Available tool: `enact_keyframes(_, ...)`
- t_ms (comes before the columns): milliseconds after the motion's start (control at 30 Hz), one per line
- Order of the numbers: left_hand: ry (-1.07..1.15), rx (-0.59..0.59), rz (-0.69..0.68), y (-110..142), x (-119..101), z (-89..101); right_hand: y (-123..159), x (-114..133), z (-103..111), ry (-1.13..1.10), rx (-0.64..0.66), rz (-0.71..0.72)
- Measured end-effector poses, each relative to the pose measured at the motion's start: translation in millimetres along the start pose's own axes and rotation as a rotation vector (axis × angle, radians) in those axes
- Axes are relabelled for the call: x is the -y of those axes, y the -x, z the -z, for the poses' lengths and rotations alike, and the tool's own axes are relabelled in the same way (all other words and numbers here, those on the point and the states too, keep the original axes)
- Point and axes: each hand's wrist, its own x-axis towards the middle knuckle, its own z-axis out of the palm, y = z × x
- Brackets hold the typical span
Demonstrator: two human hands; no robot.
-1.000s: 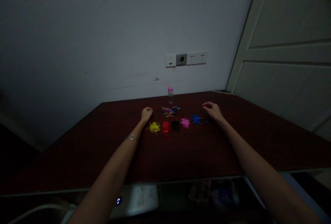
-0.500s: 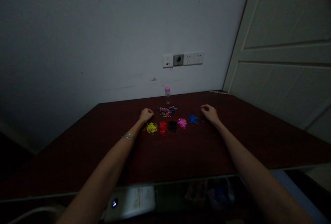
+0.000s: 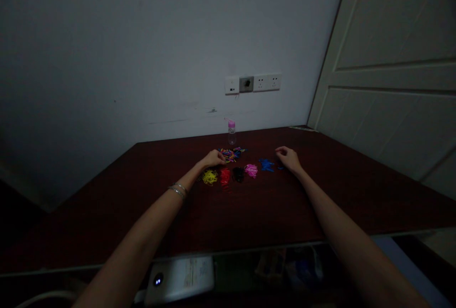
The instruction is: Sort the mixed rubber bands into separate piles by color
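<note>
My left hand (image 3: pixel 214 158), with bangles at the wrist, is at the left edge of a mixed pile of coloured rubber bands (image 3: pixel 232 154). Its fingers are pressed together; what lies between them is too small to make out. My right hand (image 3: pixel 289 159) rests beyond the blue rubber bands (image 3: pixel 266 164), to their right, fingers curled together and their contents hidden. In a row lie yellow rubber bands (image 3: pixel 210 177), red rubber bands (image 3: pixel 224 176), black rubber bands (image 3: pixel 238 174) and pink rubber bands (image 3: pixel 251 170). The yellow pile sits just below my left hand.
A clear bottle with a pink cap (image 3: pixel 232 133) stands behind the mixed pile, near the wall. Sockets (image 3: pixel 263 83) are on the wall. Below the dark red table (image 3: pixel 249 222), a white device with a lit display (image 3: pixel 181 279) lies on a shelf. A panelled door (image 3: pixel 388 75) stands right.
My left hand has moved right, from above the yellow rubber bands to the edge of the mixed pile. My right hand has stayed nearly still.
</note>
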Motion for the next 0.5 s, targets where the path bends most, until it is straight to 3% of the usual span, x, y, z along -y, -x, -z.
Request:
enact_keyframes(100,-0.047,0.060,-0.024,-1,0,-3.5,0,2,1,0.001,0.002,-0.025)
enact_keyframes(500,-0.088,-0.051,0.065,-11,6,-13.0,1,2,1,0.019,0.003,-0.013)
